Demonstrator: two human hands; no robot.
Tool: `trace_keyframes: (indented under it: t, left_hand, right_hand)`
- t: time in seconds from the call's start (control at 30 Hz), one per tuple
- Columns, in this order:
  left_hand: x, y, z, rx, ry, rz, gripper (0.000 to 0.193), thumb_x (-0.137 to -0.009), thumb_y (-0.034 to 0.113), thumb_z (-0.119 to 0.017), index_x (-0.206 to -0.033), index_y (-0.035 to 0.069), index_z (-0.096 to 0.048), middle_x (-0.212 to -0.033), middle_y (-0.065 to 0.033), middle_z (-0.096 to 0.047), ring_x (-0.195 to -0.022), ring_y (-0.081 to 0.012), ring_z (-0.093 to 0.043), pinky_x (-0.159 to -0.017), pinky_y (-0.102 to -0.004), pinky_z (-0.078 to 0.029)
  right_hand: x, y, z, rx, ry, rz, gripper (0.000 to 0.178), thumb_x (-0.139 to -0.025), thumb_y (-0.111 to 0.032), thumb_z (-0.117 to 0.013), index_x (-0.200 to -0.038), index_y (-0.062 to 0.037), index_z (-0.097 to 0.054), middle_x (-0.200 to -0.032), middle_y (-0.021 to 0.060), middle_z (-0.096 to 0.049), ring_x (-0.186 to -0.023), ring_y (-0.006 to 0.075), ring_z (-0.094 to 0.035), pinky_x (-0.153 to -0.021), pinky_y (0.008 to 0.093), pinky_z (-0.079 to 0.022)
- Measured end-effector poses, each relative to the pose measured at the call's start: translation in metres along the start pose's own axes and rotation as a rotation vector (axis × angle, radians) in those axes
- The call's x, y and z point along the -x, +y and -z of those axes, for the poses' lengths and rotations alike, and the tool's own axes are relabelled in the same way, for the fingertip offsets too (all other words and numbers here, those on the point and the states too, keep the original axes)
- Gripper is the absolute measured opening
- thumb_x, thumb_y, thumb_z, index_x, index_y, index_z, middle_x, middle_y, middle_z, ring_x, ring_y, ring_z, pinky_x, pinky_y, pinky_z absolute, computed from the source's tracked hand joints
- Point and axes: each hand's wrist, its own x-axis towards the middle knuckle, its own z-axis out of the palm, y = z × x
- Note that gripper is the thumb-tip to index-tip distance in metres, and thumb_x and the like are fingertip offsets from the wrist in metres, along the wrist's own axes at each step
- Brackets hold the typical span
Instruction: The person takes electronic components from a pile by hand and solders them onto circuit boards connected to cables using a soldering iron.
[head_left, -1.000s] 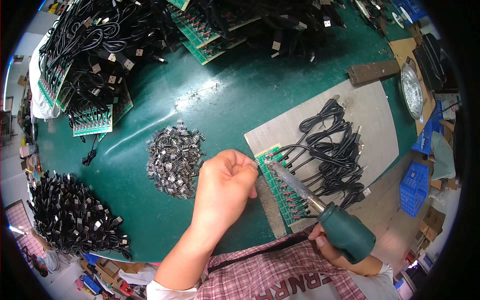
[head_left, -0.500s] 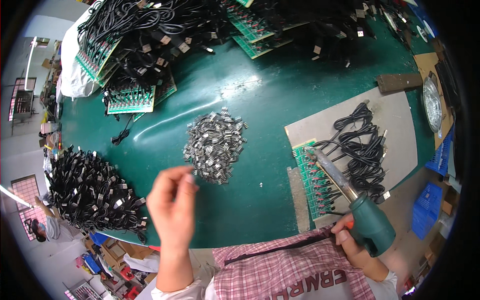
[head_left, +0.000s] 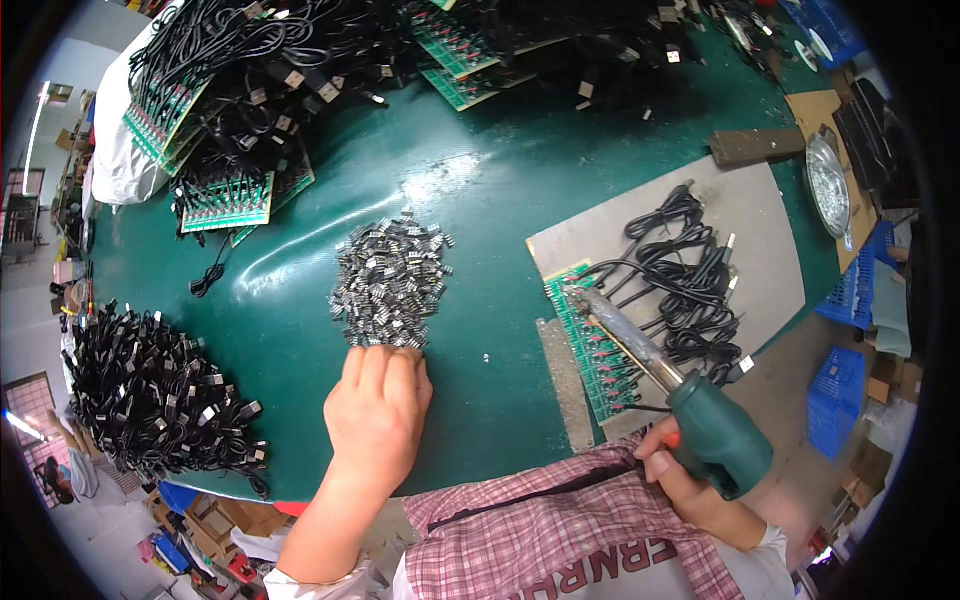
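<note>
A heap of small metal connector pieces (head_left: 391, 280) lies mid-table. My left hand (head_left: 378, 408) reaches its near edge with fingers bent and close together; the fingertips are hidden, so what they pinch cannot be seen. On the right, my right hand (head_left: 680, 472) is closed round a soldering gun (head_left: 722, 432) with a green body and a long metal barrel. Its tip is over the far end of a green circuit board strip (head_left: 590, 350). Black cables (head_left: 690, 270) run from that strip and lie coiled on a grey board (head_left: 765, 270).
A pile of black USB cables (head_left: 155, 395) sits at the left. More cables with green boards (head_left: 228, 203) are heaped at the far side. A dark bar (head_left: 757, 146) and a round metal dish (head_left: 828, 185) stand at the far right. Blue crates (head_left: 836, 402) are beyond the table's right edge.
My left hand has moved forward and right to the heap of connectors, its fingers now turned down. My right hand keeps the soldering gun at the board. The whole view has shifted slightly.
</note>
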Motion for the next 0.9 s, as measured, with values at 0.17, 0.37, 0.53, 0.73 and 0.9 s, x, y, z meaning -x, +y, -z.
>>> trace_keyframes:
  t: [0.17,0.37,0.53,0.73,0.9]
  left_hand:
    - [-0.004,-0.005,0.006,0.174,0.067,0.088,0.018,-0.070,-0.007,-0.067,-0.082,0.001,-0.057,-0.079,-0.0103,-0.058,-0.068,-0.0266,-0.056,-0.059,-0.0360,-0.047]
    - [-0.008,0.031,0.032,1.430,-0.190,0.874,0.008,-0.085,0.011,-0.065,-0.087,0.004,-0.062,-0.082,-0.0042,-0.065,-0.064,-0.0064,-0.056,-0.053,-0.0188,-0.042]
    - [-0.008,0.082,0.024,1.749,-0.542,0.756,0.010,-0.091,0.001,-0.060,-0.101,0.002,-0.061,-0.089,0.0021,-0.063,-0.071,0.0004,-0.052,-0.062,-0.0157,-0.042]
    - [-0.005,0.091,0.012,1.729,-0.502,0.660,0.012,-0.091,0.000,-0.059,-0.102,0.000,-0.060,-0.088,0.0024,-0.063,-0.070,0.0008,-0.053,-0.062,-0.0161,-0.043]
    - [-0.008,0.088,0.018,1.569,-0.557,0.664,0.011,-0.088,0.001,-0.062,-0.099,-0.001,-0.061,-0.085,0.0004,-0.063,-0.067,-0.0010,-0.053,-0.061,-0.0179,-0.045]
  right_hand:
    - [-0.001,-0.008,-0.005,-0.087,0.084,-0.006,0.010,-0.089,-0.007,-0.060,-0.095,0.0008,-0.061,-0.079,0.0031,-0.059,-0.068,0.0085,-0.054,-0.063,0.0250,-0.045]
    - [-0.009,-0.013,-0.011,-0.244,0.124,0.002,0.010,-0.088,-0.005,-0.061,-0.096,0.0001,-0.062,-0.089,0.0038,-0.061,-0.071,0.0086,-0.056,-0.064,0.0244,-0.046]
    - [-0.031,-0.016,-0.024,-0.130,0.106,0.192,0.014,-0.085,-0.006,-0.067,-0.097,-0.0013,-0.063,-0.092,0.0047,-0.063,-0.076,0.0089,-0.058,-0.066,0.0250,-0.048]
    - [-0.037,-0.022,-0.026,0.027,0.075,0.207,0.015,-0.083,0.000,-0.065,-0.096,-0.0026,-0.059,-0.083,0.0009,-0.057,-0.074,0.0074,-0.052,-0.063,0.0243,-0.042]
    - [-0.041,-0.026,-0.024,0.117,0.056,0.181,0.022,-0.078,-0.004,-0.069,-0.099,-0.0020,-0.063,-0.092,0.0078,-0.064,-0.081,0.0235,-0.064,-0.070,0.0322,-0.052]
